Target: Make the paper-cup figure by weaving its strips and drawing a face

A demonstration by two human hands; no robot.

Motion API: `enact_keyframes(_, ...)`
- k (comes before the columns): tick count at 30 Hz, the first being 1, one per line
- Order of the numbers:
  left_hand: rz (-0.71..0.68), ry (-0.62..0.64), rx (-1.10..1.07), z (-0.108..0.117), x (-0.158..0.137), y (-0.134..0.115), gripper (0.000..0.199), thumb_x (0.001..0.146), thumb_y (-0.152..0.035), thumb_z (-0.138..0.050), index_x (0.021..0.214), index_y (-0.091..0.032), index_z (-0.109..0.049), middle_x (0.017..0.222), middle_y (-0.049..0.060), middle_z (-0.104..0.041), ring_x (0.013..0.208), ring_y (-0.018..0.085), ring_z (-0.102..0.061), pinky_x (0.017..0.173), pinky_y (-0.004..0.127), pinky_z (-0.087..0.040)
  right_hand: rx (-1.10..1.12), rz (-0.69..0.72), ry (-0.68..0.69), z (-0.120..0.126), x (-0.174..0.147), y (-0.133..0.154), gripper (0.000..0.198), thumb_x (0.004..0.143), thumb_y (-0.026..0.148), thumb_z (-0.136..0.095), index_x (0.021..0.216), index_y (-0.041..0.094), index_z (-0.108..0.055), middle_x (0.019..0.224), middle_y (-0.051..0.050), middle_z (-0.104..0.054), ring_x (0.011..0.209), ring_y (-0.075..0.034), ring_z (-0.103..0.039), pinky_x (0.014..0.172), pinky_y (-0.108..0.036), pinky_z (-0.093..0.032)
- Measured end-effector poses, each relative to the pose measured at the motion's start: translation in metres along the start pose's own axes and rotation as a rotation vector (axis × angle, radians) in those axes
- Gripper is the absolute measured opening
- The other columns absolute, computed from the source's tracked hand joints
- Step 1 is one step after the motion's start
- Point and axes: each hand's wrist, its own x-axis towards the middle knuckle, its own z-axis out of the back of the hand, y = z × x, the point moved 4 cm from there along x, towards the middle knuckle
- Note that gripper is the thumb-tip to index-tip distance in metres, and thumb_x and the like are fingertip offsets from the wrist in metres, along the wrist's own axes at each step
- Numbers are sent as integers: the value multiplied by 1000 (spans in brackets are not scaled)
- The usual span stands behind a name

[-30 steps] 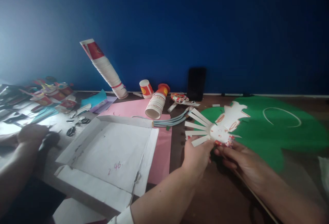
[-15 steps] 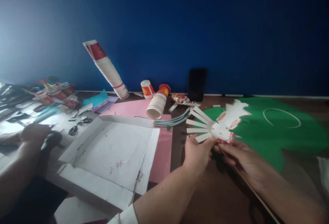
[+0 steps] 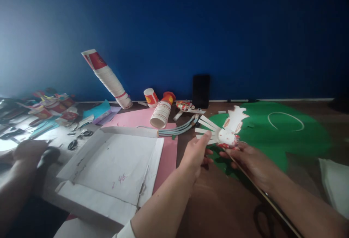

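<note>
A cut paper cup [image 3: 228, 136], fanned into white strips on its left and with a jagged white flap standing above, is fixed near the top of a thin stick [image 3: 262, 193]. My right hand [image 3: 252, 161] grips the stick just under the cup, fingers wrapped round it. My left hand [image 3: 195, 156] is at the strips, its thumb lying across a lower one. Its other fingers sit lower and apart from the thumb, partly hidden. Beneath the cup lies green paper [image 3: 261, 141] with a curved white strip [image 3: 286, 114] on it.
A white box lid [image 3: 109, 161] lies on pink paper [image 3: 169, 158]. Stacked cups [image 3: 109, 81] lean against the blue wall; more cups [image 3: 160, 114], a black phone-like slab [image 3: 201, 90] and scissors [image 3: 264, 219] are about. Another person's hand [image 3: 29, 152] is at the left.
My left hand has slid left from the cup's base to its strips, loosening its pinch. My right hand still holds the stick. The view has shifted slightly to the right.
</note>
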Motion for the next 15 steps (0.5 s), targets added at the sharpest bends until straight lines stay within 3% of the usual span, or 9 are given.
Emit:
enact_keyframes(5,57,13,21,2,0,-2,32,70,-41,-74,86,-13,-67,68,2,-57,51,8,-49,43,18,-40,-74,-4,37,0,-1,2,24,69,25,-78,92,19,-73,102,-10,-75,93,-25,-71,51,-19,-53)
enact_keyframes(8,59,45,78,2,0,0,24,67,-29,-73,84,-12,-70,67,2,-60,51,9,-51,44,19,-40,-95,-58,85,0,-1,2,28,70,27,-79,96,18,-73,106,-10,-74,96,-24,-71,59,-21,-57)
enact_keyframes(12,12,5,98,4,3,0,18,68,-27,-72,79,-14,-69,65,3,-62,52,11,-53,47,21,-41,-68,-84,130,1,-1,4,37,67,27,-83,101,19,-70,104,-10,-75,91,-22,-72,65,-24,-60)
enact_keyframes(15,-54,-65,93,7,6,-3,17,69,-30,-73,77,-15,-67,60,2,-60,47,11,-51,44,21,-38,-88,-141,131,5,-2,5,52,67,29,-83,115,21,-64,94,-10,-76,84,-23,-73,63,-28,-61)
